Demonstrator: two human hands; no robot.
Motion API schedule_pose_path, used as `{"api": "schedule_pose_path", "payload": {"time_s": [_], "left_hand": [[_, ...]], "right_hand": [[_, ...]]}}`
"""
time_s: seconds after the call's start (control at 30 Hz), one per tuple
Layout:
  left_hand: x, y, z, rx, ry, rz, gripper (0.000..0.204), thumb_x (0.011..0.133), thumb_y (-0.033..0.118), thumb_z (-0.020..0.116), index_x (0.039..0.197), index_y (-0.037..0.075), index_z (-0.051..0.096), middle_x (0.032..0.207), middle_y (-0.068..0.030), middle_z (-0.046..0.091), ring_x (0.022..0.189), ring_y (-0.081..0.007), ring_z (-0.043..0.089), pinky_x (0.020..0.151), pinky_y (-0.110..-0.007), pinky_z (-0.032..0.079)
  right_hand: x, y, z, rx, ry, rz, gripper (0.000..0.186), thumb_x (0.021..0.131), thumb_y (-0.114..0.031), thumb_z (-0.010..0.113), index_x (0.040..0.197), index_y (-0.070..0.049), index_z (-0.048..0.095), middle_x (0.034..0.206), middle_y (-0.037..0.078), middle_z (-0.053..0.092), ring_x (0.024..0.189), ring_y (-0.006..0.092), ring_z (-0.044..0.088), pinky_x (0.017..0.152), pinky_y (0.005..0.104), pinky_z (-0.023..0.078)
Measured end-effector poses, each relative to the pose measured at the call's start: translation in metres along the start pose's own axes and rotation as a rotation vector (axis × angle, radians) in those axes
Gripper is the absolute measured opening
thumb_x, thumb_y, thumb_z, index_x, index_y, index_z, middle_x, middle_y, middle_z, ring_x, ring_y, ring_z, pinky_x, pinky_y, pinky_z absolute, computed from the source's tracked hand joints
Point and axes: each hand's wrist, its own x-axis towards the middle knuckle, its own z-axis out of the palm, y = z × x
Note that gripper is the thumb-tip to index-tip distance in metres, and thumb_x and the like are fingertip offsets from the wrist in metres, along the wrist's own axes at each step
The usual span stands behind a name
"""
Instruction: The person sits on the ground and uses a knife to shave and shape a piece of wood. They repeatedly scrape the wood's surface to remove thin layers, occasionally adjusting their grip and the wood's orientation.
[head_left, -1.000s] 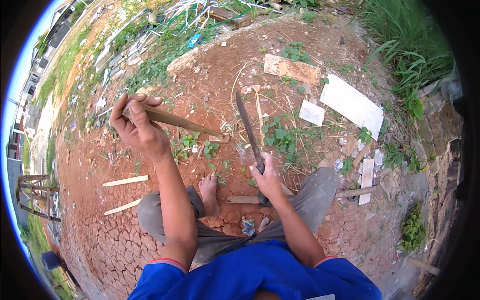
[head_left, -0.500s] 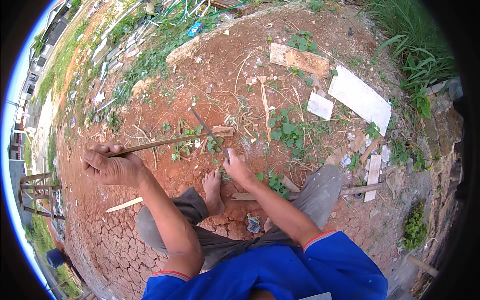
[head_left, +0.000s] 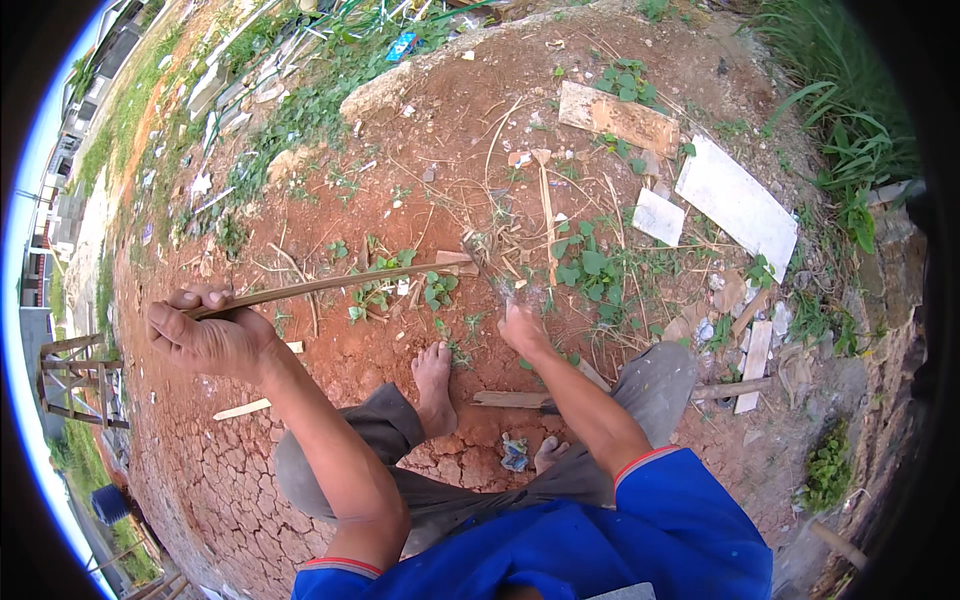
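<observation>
My left hand [head_left: 215, 335] is closed around one end of a long, thin wooden strip [head_left: 325, 283], held out at the left. The strip slants across the ground in front of me, and its far end lies on a small wood block [head_left: 458, 262]. To the right of that end, my right hand [head_left: 524, 330] is closed in a fist around the handle of a long-bladed knife [head_left: 508, 302]. Its blade is smeared and barely makes out against the soil. Wood chips [head_left: 505, 255] lie scattered by the block. My bare foot [head_left: 433, 388] rests just behind the strip.
White boards [head_left: 738, 205] and a weathered plank [head_left: 620, 118] lie at the right. Low green plants [head_left: 595, 270] grow beside my right hand. A pale wood strip [head_left: 243, 409] lies at the left on cracked red soil. A wooden frame [head_left: 82, 375] stands at the far left.
My right hand has moved right with the knife, away from the strip; the blade, plainly seen across the strip before, is now blurred. My left hand has shifted slightly left, still gripping the strip.
</observation>
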Motion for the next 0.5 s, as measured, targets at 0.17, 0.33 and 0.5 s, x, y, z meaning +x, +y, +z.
{"api": "schedule_pose_path", "payload": {"time_s": [0.17,0.33,0.5], "left_hand": [[0.004,-0.004,-0.007,0.079,0.086,0.002,0.027,0.099,0.03,0.07,0.093,0.01,0.053,0.072,-0.0038,0.058,0.053,-0.0126,0.054,0.042,-0.023,0.043],[-0.001,0.012,0.002,0.027,0.126,-0.1,0.022,0.1,0.029,0.068,0.101,0.009,0.057,0.083,-0.0076,0.063,0.057,-0.0162,0.057,0.053,-0.028,0.05],[-0.015,0.05,0.003,-0.098,-0.064,-0.432,0.04,0.101,0.027,0.065,0.131,0.001,0.057,0.101,-0.0109,0.059,0.082,-0.0201,0.059,0.084,-0.034,0.051]], "right_hand": [[-0.008,0.006,0.023,0.186,0.211,-0.618,0.04,0.091,-0.019,0.061,0.125,0.002,0.058,0.104,0.027,0.072,0.096,0.0445,0.071,0.088,0.0518,0.056],[0.001,0.014,0.009,-0.038,-0.049,0.084,0.051,0.091,-0.028,0.063,0.134,-0.002,0.056,0.109,0.027,0.071,0.101,0.0458,0.068,0.091,0.0524,0.055],[0.008,0.026,-0.008,0.116,0.022,-0.083,0.055,0.09,-0.029,0.064,0.135,0.0,0.054,0.101,0.027,0.071,0.096,0.0461,0.068,0.088,0.0543,0.054]]}}
